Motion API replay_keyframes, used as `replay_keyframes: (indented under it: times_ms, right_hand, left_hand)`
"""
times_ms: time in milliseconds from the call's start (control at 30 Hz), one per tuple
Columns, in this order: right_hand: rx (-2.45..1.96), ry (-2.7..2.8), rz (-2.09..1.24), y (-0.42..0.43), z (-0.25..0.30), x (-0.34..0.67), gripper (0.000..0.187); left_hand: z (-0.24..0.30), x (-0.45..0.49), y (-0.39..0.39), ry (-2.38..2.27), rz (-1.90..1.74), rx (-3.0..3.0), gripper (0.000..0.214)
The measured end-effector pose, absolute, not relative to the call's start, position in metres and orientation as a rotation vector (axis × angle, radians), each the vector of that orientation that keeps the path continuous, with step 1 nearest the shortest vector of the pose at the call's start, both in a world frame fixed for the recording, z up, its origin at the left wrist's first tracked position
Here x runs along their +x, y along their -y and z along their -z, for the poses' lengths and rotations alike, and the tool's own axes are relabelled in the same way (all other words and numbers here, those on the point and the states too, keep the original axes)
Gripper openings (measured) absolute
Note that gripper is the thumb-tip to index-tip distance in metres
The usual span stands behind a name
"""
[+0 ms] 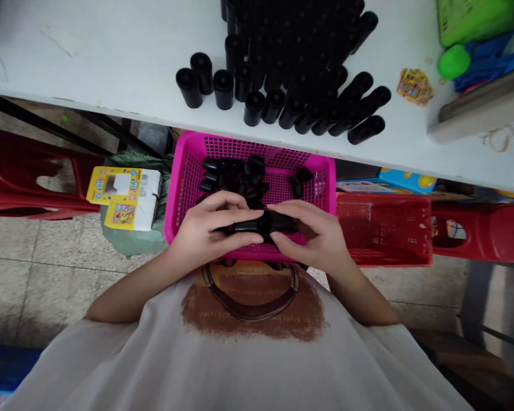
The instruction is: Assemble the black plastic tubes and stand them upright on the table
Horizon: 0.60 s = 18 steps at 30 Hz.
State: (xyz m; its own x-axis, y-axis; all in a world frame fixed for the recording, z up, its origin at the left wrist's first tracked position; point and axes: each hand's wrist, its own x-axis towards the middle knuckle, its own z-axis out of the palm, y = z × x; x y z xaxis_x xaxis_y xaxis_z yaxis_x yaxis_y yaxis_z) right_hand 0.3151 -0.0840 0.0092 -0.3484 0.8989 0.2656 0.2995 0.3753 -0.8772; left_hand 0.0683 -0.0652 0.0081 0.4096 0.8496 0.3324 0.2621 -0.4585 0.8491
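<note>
Above a pink plastic basket [184, 171], my left hand [212, 225] pinches a glossy black cylindrical piece [246, 226] between thumb and fingers. My right hand [310, 231] grips a second black cylindrical piece [282, 222]. The two pieces meet end to end between my fingertips; whether they are joined I cannot tell. Loose small black parts [240, 177] lie in the basket below, more of them on its left side. On the white table [111, 57] beyond, many black cylinders [295, 74] stand packed together, several along the right edge leaning.
A red plastic basket [381, 228] is to the right of the pink one. Yellow and white printed cartons [132, 197] rest on a green sack at the left. Small yellow cards [415, 85], a green round object [454, 61] and a green package [475, 20] occupy the table's right side.
</note>
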Motion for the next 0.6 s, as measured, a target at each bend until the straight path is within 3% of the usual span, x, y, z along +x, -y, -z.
replay_keyframes:
  times_ms: [300, 500, 600]
  right_hand:
    - [-1.075, 1.880, -0.963, 0.085, -0.009, 0.315, 0.037]
    - [-1.061, 1.738, -1.304, 0.096, 0.006, 0.291, 0.032]
    - [-1.085, 1.696, -1.287, 0.094, 0.005, 0.292, 0.033]
  left_hand:
    - [-0.009, 0.067, 0.065, -0.932, -1.065, 1.945, 0.028]
    - [0.003, 0.076, 0.064, -0.640, -1.023, 2.040, 0.058]
    - [0.004, 0.076, 0.065, -0.642, -0.986, 1.963, 0.054]
